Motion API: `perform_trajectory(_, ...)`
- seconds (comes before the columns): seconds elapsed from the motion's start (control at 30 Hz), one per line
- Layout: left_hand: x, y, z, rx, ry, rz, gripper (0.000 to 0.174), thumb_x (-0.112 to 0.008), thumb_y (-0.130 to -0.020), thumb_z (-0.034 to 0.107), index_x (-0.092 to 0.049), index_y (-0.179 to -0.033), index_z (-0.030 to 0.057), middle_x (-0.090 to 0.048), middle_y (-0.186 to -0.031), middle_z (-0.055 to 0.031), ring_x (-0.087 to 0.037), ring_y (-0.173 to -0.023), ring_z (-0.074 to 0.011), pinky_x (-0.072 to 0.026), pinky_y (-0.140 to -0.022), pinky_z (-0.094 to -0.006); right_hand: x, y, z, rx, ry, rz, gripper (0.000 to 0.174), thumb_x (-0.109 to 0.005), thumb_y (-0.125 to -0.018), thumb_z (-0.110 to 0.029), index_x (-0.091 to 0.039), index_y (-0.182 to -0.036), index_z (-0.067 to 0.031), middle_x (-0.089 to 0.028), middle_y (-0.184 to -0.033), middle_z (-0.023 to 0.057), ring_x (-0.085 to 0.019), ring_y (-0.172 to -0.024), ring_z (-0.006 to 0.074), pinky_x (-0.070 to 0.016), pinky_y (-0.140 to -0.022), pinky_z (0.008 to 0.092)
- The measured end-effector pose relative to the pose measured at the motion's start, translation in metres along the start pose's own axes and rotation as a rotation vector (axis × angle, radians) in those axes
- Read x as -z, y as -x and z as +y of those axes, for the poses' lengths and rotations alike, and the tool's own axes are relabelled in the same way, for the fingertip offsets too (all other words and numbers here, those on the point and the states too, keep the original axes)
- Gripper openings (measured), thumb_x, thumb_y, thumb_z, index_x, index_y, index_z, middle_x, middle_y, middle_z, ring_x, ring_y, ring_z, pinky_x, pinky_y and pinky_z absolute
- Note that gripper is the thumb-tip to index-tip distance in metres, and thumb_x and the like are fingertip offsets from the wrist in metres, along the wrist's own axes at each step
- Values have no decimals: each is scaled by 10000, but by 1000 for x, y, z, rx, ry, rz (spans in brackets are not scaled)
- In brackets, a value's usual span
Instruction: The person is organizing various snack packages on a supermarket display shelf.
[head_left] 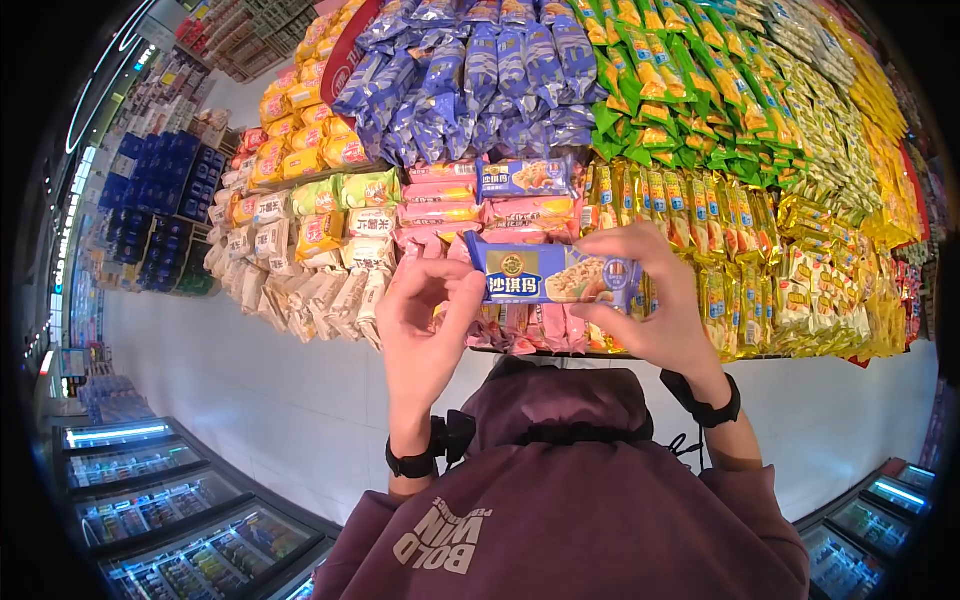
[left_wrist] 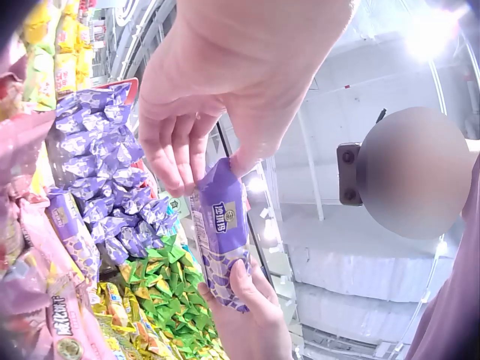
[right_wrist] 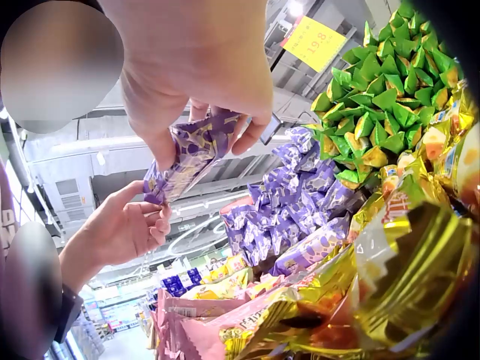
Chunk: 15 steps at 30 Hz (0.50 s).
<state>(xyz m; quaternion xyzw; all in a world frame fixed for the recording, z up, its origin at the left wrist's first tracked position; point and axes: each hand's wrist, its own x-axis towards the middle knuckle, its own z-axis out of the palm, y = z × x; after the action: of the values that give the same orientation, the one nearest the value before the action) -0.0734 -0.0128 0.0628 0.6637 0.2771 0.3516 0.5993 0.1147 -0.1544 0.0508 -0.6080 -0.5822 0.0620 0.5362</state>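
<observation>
The left hand (head_left: pixel 425 325) pinches one end of the blue pack (head_left: pixel 515 287) between thumb and fingers; the right hand (head_left: pixel 660 300) grips the other end. The blue pack is held above the pink packs (head_left: pixel 548 325), near the display's front edge (head_left: pixel 780 357). Should the left pinch slacken, that end could dip; should both loosen, it could drop among the pink packs or over the edge. Squeezing or pulling too hard could crush the contents or split the wrapper.

Green packets (head_left: pixel 690 85) adjoin gold packets (head_left: pixel 735 305); probably fridges (head_left: pixel 205 545).
</observation>
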Motion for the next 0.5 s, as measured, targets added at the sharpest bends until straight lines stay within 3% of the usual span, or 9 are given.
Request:
perform_trajectory(0.07,0,0,-3,55,-40,-27,78,-668,-905,43,-647,-947,-20,-657,-818,-1,-575,-713,-41,-429,-597,-205,0,0,1,18,7,6,510,-825,-663,-57,-624,-1132,-68,-663,-1114,70,-590,-1016,272,-458,-903,378)
perform_trajectory(0.3,3,2,-13,-85,-432,-63,110,-628,-941,88,-650,-909,-14,-665,-783,-26,-583,-667,-53,-431,-565,-208,1,6,5,24,105,-52,521,-820,-657,-49,-611,-1134,-75,-660,-1117,67,-561,-1055,286,-449,-917,392)
perform_trajectory(0.5,12,-1,-10,17,-78,-133,121,-581,-987,108,-605,-921,10,-639,-773,-4,-544,-643,-28,-388,-522,-193,6,6,12,-81,7,-50,537,-831,-676,-83,-595,-1158,-68,-615,-1155,90,-537,-1090,287,-438,-947,382)
